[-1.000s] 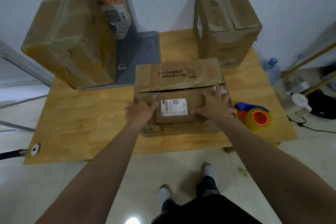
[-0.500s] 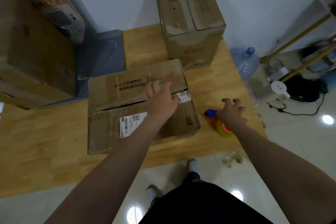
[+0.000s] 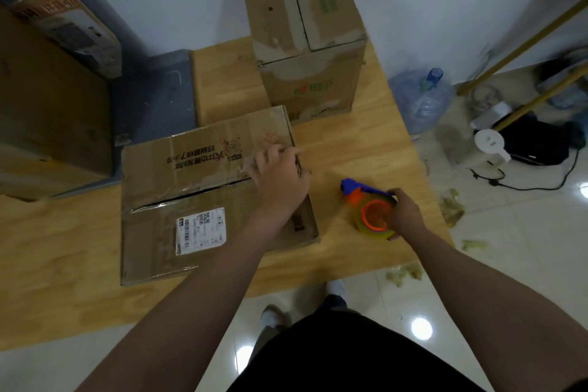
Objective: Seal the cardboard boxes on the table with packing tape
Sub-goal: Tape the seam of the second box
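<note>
My left hand point(image 3: 280, 181) lies with fingers spread on the near box point(image 3: 197, 200), pressing its far flap by the right edge. The flaps are down with a dark gap along the seam, so I cannot see inside. My right hand point(image 3: 405, 213) is curled round the tape dispenser point(image 3: 370, 216), which sits on the table point(image 3: 350, 149) just right of that box. The tall box point(image 3: 305, 41) behind is closed too

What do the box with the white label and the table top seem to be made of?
Labelled box: probably corrugated cardboard, matte brown, creased, with shiny old tape. Table top: apparently wood, light and smooth; jointed strips with grain show.
</note>
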`<state>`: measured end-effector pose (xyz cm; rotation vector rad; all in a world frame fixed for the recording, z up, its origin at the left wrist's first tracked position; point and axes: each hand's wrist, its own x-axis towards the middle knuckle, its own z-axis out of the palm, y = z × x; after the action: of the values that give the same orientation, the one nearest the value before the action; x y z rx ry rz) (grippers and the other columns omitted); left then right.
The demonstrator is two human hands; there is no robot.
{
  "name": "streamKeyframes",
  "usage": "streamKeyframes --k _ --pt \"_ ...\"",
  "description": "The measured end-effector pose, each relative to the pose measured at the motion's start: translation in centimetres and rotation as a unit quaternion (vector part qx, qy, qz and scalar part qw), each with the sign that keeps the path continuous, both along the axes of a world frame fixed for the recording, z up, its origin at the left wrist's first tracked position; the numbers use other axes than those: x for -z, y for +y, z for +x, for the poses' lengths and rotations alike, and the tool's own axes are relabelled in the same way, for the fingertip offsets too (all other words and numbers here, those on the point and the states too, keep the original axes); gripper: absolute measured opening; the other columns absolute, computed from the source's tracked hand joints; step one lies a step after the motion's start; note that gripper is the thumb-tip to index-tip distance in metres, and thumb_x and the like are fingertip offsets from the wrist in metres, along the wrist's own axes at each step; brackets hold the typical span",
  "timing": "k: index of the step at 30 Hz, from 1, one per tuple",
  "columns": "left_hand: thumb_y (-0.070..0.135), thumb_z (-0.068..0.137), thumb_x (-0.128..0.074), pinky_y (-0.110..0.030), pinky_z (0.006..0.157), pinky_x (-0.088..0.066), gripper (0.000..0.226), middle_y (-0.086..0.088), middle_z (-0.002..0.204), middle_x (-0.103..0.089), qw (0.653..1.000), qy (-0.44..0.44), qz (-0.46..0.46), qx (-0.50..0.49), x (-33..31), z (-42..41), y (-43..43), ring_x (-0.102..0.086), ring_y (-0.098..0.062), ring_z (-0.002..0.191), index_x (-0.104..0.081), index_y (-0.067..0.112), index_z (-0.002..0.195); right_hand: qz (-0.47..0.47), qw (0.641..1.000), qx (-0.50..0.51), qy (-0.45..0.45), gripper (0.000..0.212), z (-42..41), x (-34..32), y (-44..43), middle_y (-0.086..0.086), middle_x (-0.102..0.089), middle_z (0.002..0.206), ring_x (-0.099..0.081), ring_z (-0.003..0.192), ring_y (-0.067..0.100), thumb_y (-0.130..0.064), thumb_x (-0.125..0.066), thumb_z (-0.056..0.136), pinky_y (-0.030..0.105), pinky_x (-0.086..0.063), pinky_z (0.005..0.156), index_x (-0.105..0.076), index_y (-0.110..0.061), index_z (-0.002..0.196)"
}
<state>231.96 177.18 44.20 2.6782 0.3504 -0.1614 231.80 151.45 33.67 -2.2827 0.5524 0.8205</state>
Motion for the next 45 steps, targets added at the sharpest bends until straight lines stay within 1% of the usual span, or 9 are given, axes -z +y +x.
streamKeyframes --k 5,8,10,12,15,26,30,38,45 --pt "0.023 0.096 -0.057 -0.047 0.104 -0.044 0.025 0.006 0.123 -0.06 0.995 -0.042 -0.087 -0.026 -1.7 0.2 0.8 -0.046 -0.024 0.125 -0.067 0.026 0.119 0.124 0.977 0.097 -0.144 0.057 1.5 -5.2 2.1 0.006 -0.055 0.113 -0.064 0.08 0.033 0.004 -0.057 0.081 0.048 -0.058 0.043 -0.05 -0.033 0.123" --pt "0.022 0.102 -0.056 -0.028 0.078 -0.056 0.02 0.01 0.11 -0.065 0.972 -0.032 -0.219 -0.074 -4.7 0.5 1.5 -0.062 -0.005 0.092 -0.067 0.025 0.117 0.167 0.955 0.078 -0.233 0.057 2.6 -9.3 4.2 -0.003 -0.053 0.105 -0.062 0.086 0.028 0.008 -0.058 0.077 0.042 -0.056 0.039 -0.053 -0.032 0.118" --pt "0.021 0.103 -0.057 -0.027 0.071 -0.056 0.016 0.004 0.104 -0.07 0.93 -0.008 -0.34 -0.141 -6.8 0.7 2.2 -0.066 -0.008 0.082 -0.07 0.021 0.111 0.185 0.937 0.06 -0.29 0.058 3.1 -11.5 5.8 -0.01 -0.053 0.101 -0.061 0.092 0.024 0.01 -0.058 0.074 0.042 -0.059 0.05 -0.053 -0.03 0.115" --pt "0.027 0.103 -0.058 -0.03 0.065 -0.055 0.016 -0.001 0.097 -0.072 0.843 0.049 -0.487 -0.222 -9.3 0.5 3.3 -0.067 -0.016 0.079 -0.071 0.018 0.103 0.195 0.919 0.039 -0.342 0.058 3.2 -13.5 7.6 -0.01 -0.056 0.105 -0.059 0.102 0.015 0.012 -0.058 0.071 0.033 -0.056 0.074 -0.054 -0.025 0.116" --pt "0.042 0.104 -0.054 -0.032 0.069 -0.051 0.026 0.003 0.093 -0.071 0.776 0.093 -0.573 -0.245 -12.1 -0.2 5.8 -0.066 -0.017 0.081 -0.069 0.021 0.101 0.223 0.897 -0.004 -0.381 0.057 3.2 -16.2 10.6 -0.01 -0.057 0.107 -0.055 0.098 -0.005 0.014 -0.056 0.07 0.011 -0.045 0.078 -0.054 -0.022 0.115" --pt "0.034 0.101 -0.062 -0.03 0.061 -0.05 0.019 0.005 0.081 -0.075 0.761 0.0 -0.588 -0.275 -16.5 -4.3 15.3 -0.066 -0.017 0.07 -0.07 0.017 0.1 0.28 0.837 -0.093 -0.461 0.058 1.1 -21.5 20.8 -0.007 -0.059 0.114 -0.058 0.103 0.009 0.017 -0.06 0.07 0.01 -0.044 0.08 -0.056 -0.017 0.118" --pt "0.034 0.099 -0.064 -0.03 0.069 -0.049 0.018 0.008 0.071 -0.074 0.794 -0.032 -0.53 -0.294 -15.8 -6.0 18.5 -0.066 -0.014 0.07 -0.071 0.019 0.092 0.256 0.833 -0.132 -0.472 0.064 0.1 -22.0 23.0 -0.005 -0.053 0.121 -0.053 0.103 0.002 0.013 -0.063 0.075 0.009 -0.043 0.083 -0.053 -0.018 0.13" --pt "0.034 0.097 -0.065 -0.025 0.058 -0.044 0.033 -0.002 0.064 -0.073 0.894 -0.123 -0.343 -0.26 -11.5 -9.4 24.0 -0.066 -0.008 0.059 -0.076 0.022 0.068 0.174 0.816 -0.301 -0.463 0.06 -1.3 -21.7 26.2 -0.009 -0.05 0.119 -0.057 0.1 0.016 -0.002 -0.069 0.079 0.047 -0.052 0.086 -0.047 -0.031 0.127" --pt "0.027 0.098 -0.063 -0.028 0.062 -0.043 0.037 0.003 0.06 -0.068 0.898 -0.099 -0.323 -0.281 -7.3 -10.5 26.9 -0.065 -0.019 0.066 -0.073 0.025 0.063 0.14 0.78 -0.388 -0.471 0.071 -2.2 -21.3 28.3 -0.009 -0.054 0.127 -0.057 0.1 0.016 0.001 -0.066 0.08 0.036 -0.047 0.08 -0.045 -0.036 0.137"
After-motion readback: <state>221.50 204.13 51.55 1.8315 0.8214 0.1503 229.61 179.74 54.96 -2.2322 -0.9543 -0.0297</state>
